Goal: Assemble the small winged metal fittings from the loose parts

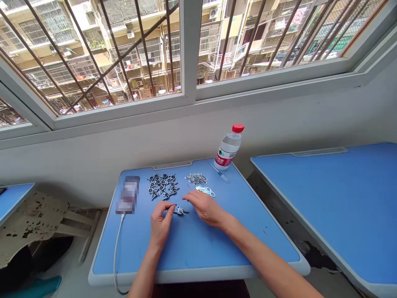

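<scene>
My left hand (160,221) is closed, with thumb and forefinger pinching the left end of a small silver metal part (180,211) that has a ring and a short rod. My right hand (203,205) hovers just right of and above that part, its fingers stretched out to the left; their undersides are hidden. Beyond my left hand lies a group of small dark metal parts with round centres and rods (162,186). Flat silver ring-ended pieces (196,178) sit behind my right hand, and pale flat plates with holes (207,191) lie partly behind it.
A blue desk (198,248) with a pale rim carries everything. On its left is a blurred phone (128,194) with a white cable (115,252). A red-capped water bottle (228,149) and a pen (219,173) are at the back right. Another blue desk (335,198) stands to the right.
</scene>
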The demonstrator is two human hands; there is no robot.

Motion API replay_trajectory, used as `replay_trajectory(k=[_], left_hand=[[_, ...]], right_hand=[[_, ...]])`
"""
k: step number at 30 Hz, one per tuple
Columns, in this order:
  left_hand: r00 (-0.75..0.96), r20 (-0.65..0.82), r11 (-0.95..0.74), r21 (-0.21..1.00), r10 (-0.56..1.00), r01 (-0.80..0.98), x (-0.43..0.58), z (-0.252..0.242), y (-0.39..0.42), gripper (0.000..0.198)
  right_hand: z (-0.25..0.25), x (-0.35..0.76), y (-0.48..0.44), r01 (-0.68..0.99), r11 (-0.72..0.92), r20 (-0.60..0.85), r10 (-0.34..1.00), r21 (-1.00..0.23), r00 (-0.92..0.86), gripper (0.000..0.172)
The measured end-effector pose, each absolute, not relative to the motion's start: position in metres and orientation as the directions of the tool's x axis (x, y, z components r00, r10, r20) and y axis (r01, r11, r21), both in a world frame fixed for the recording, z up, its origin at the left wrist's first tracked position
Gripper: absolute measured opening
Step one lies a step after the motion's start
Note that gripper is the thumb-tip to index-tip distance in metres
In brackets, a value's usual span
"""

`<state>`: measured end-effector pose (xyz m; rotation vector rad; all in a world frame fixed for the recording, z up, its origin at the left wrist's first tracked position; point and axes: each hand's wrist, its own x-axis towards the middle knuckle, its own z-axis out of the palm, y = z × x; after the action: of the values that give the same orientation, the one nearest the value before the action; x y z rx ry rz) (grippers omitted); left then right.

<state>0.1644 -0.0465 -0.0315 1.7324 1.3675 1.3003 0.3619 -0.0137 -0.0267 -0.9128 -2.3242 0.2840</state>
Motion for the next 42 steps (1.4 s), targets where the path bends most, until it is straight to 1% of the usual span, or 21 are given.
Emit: replay_trajectory(k=[3, 6, 9, 13, 16, 18, 21, 23, 26, 31, 35, 38, 42], left_hand=[[0.092, 0.367, -0.374, 0.85, 0.926, 0.372, 0.167, -0.031, -0.047, 0.027], [0.139, 0.37, -0.394, 0.841, 0.919, 0.37, 0.169, -0.031, -0.047, 0.026], [0.17, 0.364, -0.401, 0.829, 0.916, 0.39, 0.169, -0.031, -0.047, 0.026], [0.172, 0.349, -0.389, 0.809, 0.921, 0.441, 0.166, -0.031, -0.046, 0.021], [0.136, 0.329, -0.352, 0.802, 0.934, 0.483, 0.163, -0.032, -0.045, 0.013], [0.137, 0.319, -0.34, 0.764, 0.938, 0.549, 0.162, -0.035, -0.046, 0.02], [0.201, 0.308, -0.361, 0.66, 0.93, 0.659, 0.164, -0.038, -0.048, 0.033], [0.251, 0.298, -0.385, 0.602, 0.921, 0.699, 0.166, -0.04, -0.05, 0.034], [0.292, 0.284, -0.405, 0.554, 0.913, 0.728, 0.168, -0.041, -0.05, 0.03], [0.324, 0.281, -0.428, 0.524, 0.903, 0.737, 0.169, -0.043, -0.049, 0.026], [0.335, 0.28, -0.435, 0.517, 0.9, 0.737, 0.169, -0.043, -0.048, 0.023], [0.336, 0.28, -0.436, 0.519, 0.899, 0.735, 0.17, -0.042, -0.049, 0.023], [0.323, 0.283, -0.428, 0.523, 0.903, 0.737, 0.171, -0.042, -0.049, 0.025]], right_hand=[[-0.023, 0.358, -0.016, 0.449, 0.754, 0.53, 0.657, -0.48, -0.537, 0.019], [-0.019, 0.351, -0.021, 0.4, 0.764, 0.559, 0.644, -0.507, -0.522, 0.016], [-0.016, 0.348, -0.024, 0.388, 0.736, 0.543, 0.673, -0.554, -0.502, 0.016], [-0.014, 0.354, -0.022, 0.39, 0.683, 0.478, 0.719, -0.617, -0.504, 0.016], [-0.015, 0.363, -0.019, 0.445, 0.683, 0.396, 0.713, -0.579, -0.579, 0.016], [-0.017, 0.367, -0.017, 0.483, 0.697, 0.348, 0.698, -0.53, -0.626, 0.016], [-0.019, 0.368, -0.017, 0.529, 0.709, 0.309, 0.691, -0.466, -0.654, 0.015], [-0.02, 0.366, -0.018, 0.546, 0.715, 0.297, 0.687, -0.437, -0.663, 0.013], [-0.02, 0.364, -0.019, 0.559, 0.723, 0.291, 0.682, -0.407, -0.67, 0.013], [-0.021, 0.359, -0.019, 0.599, 0.71, 0.28, 0.7, -0.369, -0.657, 0.011], [-0.022, 0.354, -0.019, 0.628, 0.696, 0.245, 0.715, -0.349, -0.655, 0.01], [-0.022, 0.35, -0.02, 0.649, 0.68, 0.221, 0.729, -0.34, -0.648, 0.011], [-0.021, 0.346, -0.022, 0.705, 0.627, 0.21, 0.777, -0.33, -0.593, 0.011]])
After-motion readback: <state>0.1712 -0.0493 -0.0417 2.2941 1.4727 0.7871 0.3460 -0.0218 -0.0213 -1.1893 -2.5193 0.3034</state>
